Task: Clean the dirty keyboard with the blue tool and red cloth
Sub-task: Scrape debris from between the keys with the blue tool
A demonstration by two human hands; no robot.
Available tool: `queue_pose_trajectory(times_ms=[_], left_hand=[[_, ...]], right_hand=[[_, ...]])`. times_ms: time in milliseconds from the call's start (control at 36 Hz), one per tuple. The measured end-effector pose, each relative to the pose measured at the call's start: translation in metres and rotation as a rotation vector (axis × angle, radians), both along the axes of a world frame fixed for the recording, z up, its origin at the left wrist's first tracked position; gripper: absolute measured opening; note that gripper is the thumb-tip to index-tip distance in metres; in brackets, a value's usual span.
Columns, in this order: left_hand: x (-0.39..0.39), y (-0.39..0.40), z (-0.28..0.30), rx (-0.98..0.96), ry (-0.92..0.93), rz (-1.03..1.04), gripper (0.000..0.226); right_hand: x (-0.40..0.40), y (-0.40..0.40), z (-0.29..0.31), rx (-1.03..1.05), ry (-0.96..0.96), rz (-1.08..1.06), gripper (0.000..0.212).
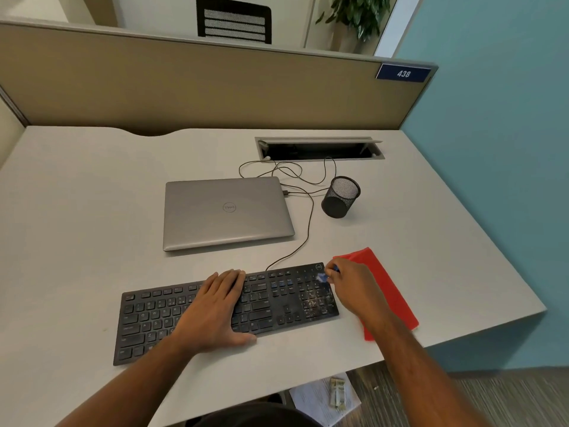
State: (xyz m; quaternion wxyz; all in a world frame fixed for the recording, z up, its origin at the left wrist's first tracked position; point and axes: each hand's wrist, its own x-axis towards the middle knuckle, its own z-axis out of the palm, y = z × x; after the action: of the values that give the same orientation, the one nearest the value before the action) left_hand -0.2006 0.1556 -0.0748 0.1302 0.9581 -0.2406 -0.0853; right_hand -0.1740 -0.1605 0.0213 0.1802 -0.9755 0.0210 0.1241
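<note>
Right hand (351, 283): mine, fingers curled round the blue tool (326, 275), working at the keyboard's far right corner.
Left hand (220, 306): mine, laid flat with fingers straight across the keyboard's middle keys, gripping nothing, pressing down to steady it.
Keyboard (147, 322): black, wired, lying on the worktop (77, 226); pale crumbs and dust show thickest on its number pad.
Blue tool: mostly hidden in my grip; its pale tip, blurred, seems to touch the top of the number pad.
Red cloth (391, 288): flat on the worktop just right of the keyboard, partly under my right wrist, untouched.
Laptop (226, 212): closed, silver, behind the keyboard.
Mesh cup (340, 197): black, behind the keyboard's right end, beside the laptop.
Cable (308, 229): runs from the keyboard's rear edge toward the laptop.
Step in hand: brushing grit from the number pad, as I judge it.
Method: short, light strokes along the gaps between keys, sweeping debris toward one edge; keep my left palm firm so the keyboard does not skid. Cloth wipe comes after.
</note>
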Motion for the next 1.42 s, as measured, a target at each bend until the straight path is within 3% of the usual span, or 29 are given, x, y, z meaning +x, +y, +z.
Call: queue_pose_trajectory(times_ms=[222, 389, 583, 722, 861, 1000, 1111, 1333, 1417], left_hand=[[0.0, 0.0, -0.001, -0.005, 0.0, 0.001, 0.137], [0.0, 0.0, 0.0, -0.002, 0.0, 0.002, 0.137], [0.0, 0.0, -0.002, -0.011, -0.01, 0.004, 0.138], [0.0, 0.0, -0.001, -0.007, -0.009, 0.001, 0.137], [0.0, 0.0, 0.001, -0.004, -0.003, -0.002, 0.138], [0.0, 0.0, 0.0, 0.008, -0.015, 0.003, 0.137], [0.001, 0.0, 0.001, -0.002, -0.001, 0.0, 0.138], [0.0, 0.0, 0.001, -0.014, -0.015, -0.001, 0.137], [0.0, 0.0, 0.0, -0.007, -0.016, 0.002, 0.137]], right_hand=[[-0.002, 0.001, -0.001, -0.087, 0.127, 0.11, 0.008], [-0.003, 0.003, -0.006, -0.066, -0.002, 0.072, 0.014], [-0.002, 0.002, -0.001, -0.082, 0.138, 0.13, 0.01], [-0.004, 0.012, 0.005, 0.013, -0.002, 0.061, 0.02], [-0.014, 0.016, -0.007, -0.055, 0.022, 0.126, 0.03], [-0.006, 0.012, 0.0, -0.032, 0.083, 0.172, 0.017], [-0.006, 0.014, -0.001, -0.052, -0.031, 0.115, 0.024], [-0.007, 0.012, 0.002, -0.07, 0.084, 0.189, 0.017], [-0.004, 0.017, 0.008, -0.042, 0.023, 0.161, 0.02]])
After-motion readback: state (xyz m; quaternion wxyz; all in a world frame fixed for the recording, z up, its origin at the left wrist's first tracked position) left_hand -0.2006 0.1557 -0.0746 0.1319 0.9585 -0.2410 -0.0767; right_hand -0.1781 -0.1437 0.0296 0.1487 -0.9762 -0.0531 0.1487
